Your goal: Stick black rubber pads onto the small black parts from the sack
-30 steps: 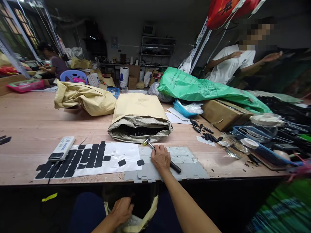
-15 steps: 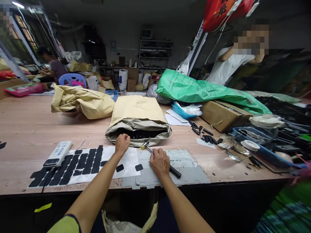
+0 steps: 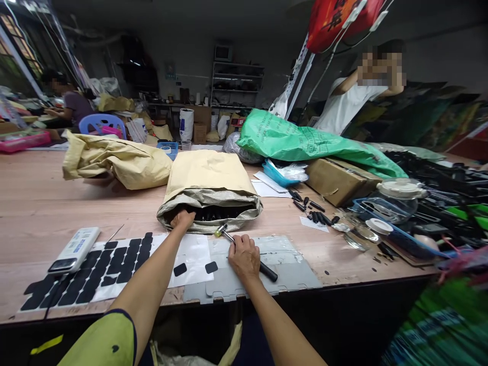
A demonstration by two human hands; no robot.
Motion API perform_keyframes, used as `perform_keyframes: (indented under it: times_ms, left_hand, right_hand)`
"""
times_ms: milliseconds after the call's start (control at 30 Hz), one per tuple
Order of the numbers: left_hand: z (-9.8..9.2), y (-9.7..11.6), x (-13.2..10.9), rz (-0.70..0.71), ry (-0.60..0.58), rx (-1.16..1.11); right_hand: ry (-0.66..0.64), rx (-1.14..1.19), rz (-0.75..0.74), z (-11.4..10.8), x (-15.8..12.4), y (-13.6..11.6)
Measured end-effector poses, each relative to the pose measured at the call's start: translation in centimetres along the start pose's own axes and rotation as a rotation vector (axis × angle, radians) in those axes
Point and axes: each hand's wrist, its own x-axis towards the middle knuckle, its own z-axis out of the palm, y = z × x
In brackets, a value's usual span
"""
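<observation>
My left hand (image 3: 182, 219) reaches into the open mouth of a tan woven sack (image 3: 209, 178) lying on the wooden table; its fingers are hidden inside among dark parts (image 3: 219, 213). My right hand (image 3: 243, 256) rests on a grey plastic sheet (image 3: 290, 274) and is closed round a small hammer (image 3: 267, 271) with a black handle and a yellow-tipped head. A white sheet (image 3: 192, 251) with rows of black rubber pads (image 3: 95, 267) lies to the left, two loose pads near my hands.
A white remote-like device (image 3: 74, 249) lies on the pads. A second tan sack (image 3: 114, 160), a green bag (image 3: 305, 142), a cardboard box (image 3: 337, 180), black parts (image 3: 316, 213) and jars (image 3: 396, 195) crowd the right. One person stands behind the table, another sits far left.
My left hand rose from under the table, crossed the white sheet and went into the sack's mouth. The right hand stayed on the hammer. The view shifted slightly right.
</observation>
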Motion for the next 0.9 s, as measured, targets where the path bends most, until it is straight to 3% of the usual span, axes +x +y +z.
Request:
perform_keyframes:
  times_ms: [133, 267, 367, 467, 600, 900]
  left_hand:
    - [-1.2, -0.9, -2.4, 0.011, 0.038, -0.005]
    - [-1.5, -3.3, -6.8, 0.269, 0.075, -0.143]
    - [-0.9, -5.6, -10.3, 0.456, -0.001, -0.171]
    - [0.0, -7.5, -12.7, 0.546, -0.044, -0.117]
    - [0.7, -8.9, -13.7, 0.629, -0.029, -0.097]
    - [0.7, -9.1, -13.2, 0.587, -0.078, -0.139]
  right_hand:
    - [0.001, 0.007, -0.007, 0.1, 0.0, 0.0]
    - [-0.007, 0.013, 0.006, 0.0, 0.0, 0.0]
    - [-0.013, 0.009, 0.006, -0.1, 0.0, -0.1]
    - [-0.013, 0.009, 0.001, -0.2, -0.1, 0.0]
    - [-0.024, 0.002, -0.001, -0.3, -0.1, 0.0]
    - [-0.04, 0.027, 0.006, 0.0, 0.0, 0.2]
